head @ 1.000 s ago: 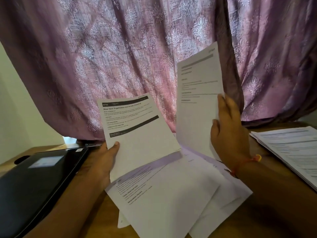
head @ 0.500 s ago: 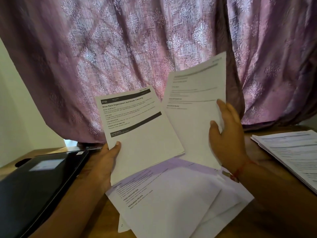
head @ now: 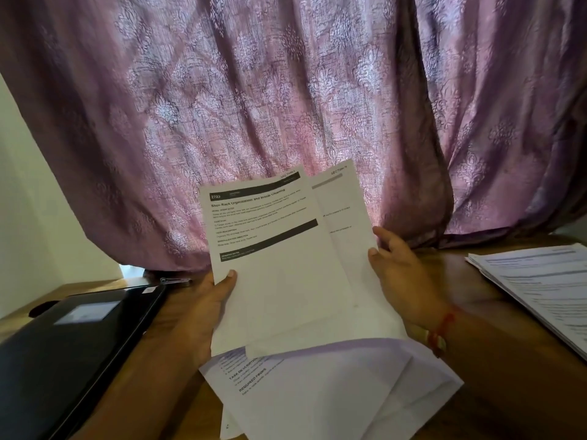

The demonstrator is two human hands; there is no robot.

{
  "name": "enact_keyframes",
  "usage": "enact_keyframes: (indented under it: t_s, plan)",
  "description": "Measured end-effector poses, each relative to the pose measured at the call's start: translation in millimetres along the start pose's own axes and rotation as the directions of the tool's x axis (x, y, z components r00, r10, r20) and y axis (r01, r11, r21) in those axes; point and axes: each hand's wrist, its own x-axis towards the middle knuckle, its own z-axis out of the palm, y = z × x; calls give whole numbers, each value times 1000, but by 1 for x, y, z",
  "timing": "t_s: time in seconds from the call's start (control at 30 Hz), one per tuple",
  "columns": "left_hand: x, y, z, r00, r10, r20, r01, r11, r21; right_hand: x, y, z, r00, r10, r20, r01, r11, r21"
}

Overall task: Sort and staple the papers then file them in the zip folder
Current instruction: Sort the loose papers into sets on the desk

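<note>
- Gripping front sheet (head: 273, 265) at its lower left edge, thumb on top: left hand (head: 203, 309).
- Pinching rear sheet (head: 349, 249), tucked behind the front one: right hand (head: 403, 277).
- Lying beneath both hands: loose papers (head: 333, 392).
- Resting left of left hand: black zip folder (head: 73, 354).
- Stacked right of right hand: sorted pile (head: 540, 284).

Curtain (head: 254, 106): mauve-purple cloth, with a paler silver-lilac floral and diamond pattern woven in.
Front sheet (head: 276, 281): white paper, two black bars with white letters, small black print between them.
Back sheet (head: 352, 249): white, one grey bar near the top, faint grey print.
Loose sheets (head: 333, 392): white with a light lilac tint, black headings.
Paper stack (head: 546, 287): white, lines of dark print.
Zip folder (head: 70, 350): black, glossy, with a pale grey label.
Table (head: 495, 401): brown wood.
Wall (head: 38, 217): pale cream.
Wrist thread (head: 440, 331): red.
</note>
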Motion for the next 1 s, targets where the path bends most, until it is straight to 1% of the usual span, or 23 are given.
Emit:
enact_keyframes:
  t_s: [0.13,0.33,0.4,0.47,0.6,0.67,0.73,0.77,0.8,0.83,0.87,0.9,0.93,0.97,1.0]
  plan:
    - [-7,0,10,999,-12,47,15,998,-56,-3,2,1,998,55,22,-55,998,23]
    - [-9,-3,16,995,-24,97,29,999,-44,-5,4,2,996,84,35,-88,987,137]
    - [-11,-3,18,993,-29,111,33,999,-34,-6,5,2,991,104,80,-118,974,195]
    - [-14,-2,20,992,-42,119,47,998,-34,-7,5,3,985,92,145,-125,963,241]
    - [-15,-1,23,987,-54,151,59,998,-26,-10,2,5,973,62,221,-138,928,347]
    - [-13,-1,21,986,-67,150,79,994,-71,-7,4,5,958,55,282,-163,912,376]
    - [-9,1,17,990,-73,119,87,989,-116,-3,10,4,945,91,314,-193,931,311]
    - [-7,3,14,992,-78,97,90,988,-128,-3,12,4,947,101,306,-173,960,221]
    - [-5,4,10,994,-79,70,88,987,-137,-3,18,3,957,59,285,-77,995,55]
    - [-1,4,5,996,-80,29,84,985,-148,-4,27,-1,955,-45,294,99,980,-173]
    - [2,5,0,997,-82,-10,80,984,-160,-5,35,-3,918,-131,375,286,873,-395]
    - [6,4,-5,996,-85,-37,78,983,-169,-10,36,-3,862,-136,488,421,727,-542]
    - [10,3,-10,994,-93,-54,83,981,-176,-15,36,-1,797,-70,600,511,608,-608]
    - [12,2,-14,992,-102,-69,88,980,-179,-19,34,0,744,24,667,558,526,-642]
    - [15,1,-18,990,-111,-87,94,980,-178,-21,34,2,710,99,697,587,465,-663]
